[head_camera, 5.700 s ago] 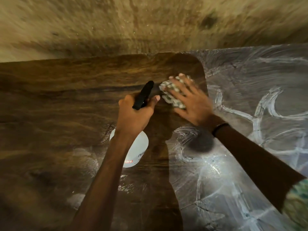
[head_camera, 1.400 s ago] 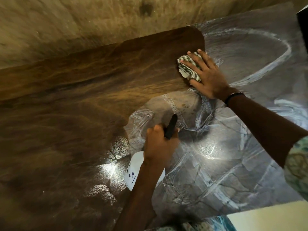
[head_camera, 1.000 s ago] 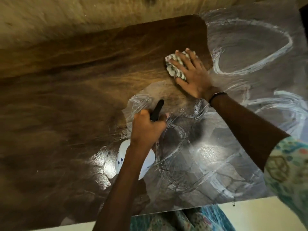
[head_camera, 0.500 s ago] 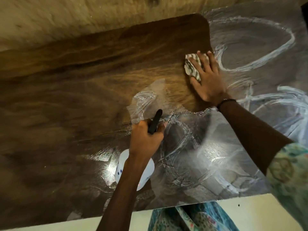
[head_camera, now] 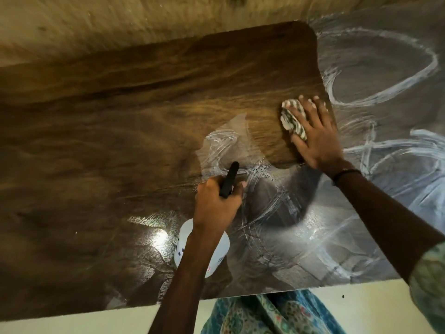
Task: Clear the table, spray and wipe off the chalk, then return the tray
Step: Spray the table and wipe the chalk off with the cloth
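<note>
Since 0.5 s earlier the right hand (head_camera: 315,133) had slid the cloth (head_camera: 292,119) only slightly, staying at the boundary between the wiped wood and the chalk; the left hand (head_camera: 216,203) barely shifted.

Right hand: fingers straight and spread, pressing flat on the striped cloth, which was bunched under the fingertips. Clean dark table (head_camera: 120,141) lay to that hand's left; chalk swirls (head_camera: 385,92) lay to its right and beyond the fingertips.

Left hand: curled round the neck of the spray bottle (head_camera: 199,251), black nozzle (head_camera: 228,179) poking out past the knuckles, white body below the wrist. Fresh droplets and a hazy patch sat just ahead of the nozzle, between the 2 hands.

Handling, my read: cloth is soft and limp, will bunch and skate on the wet film, so a flat palm with steady downward pressure beats pinching. Bottle looks like light plastic, possibly slick if wet; hold at the neck, finger on the trigger. Roughly 1 half of the chalk was left. No tray in view.
</note>
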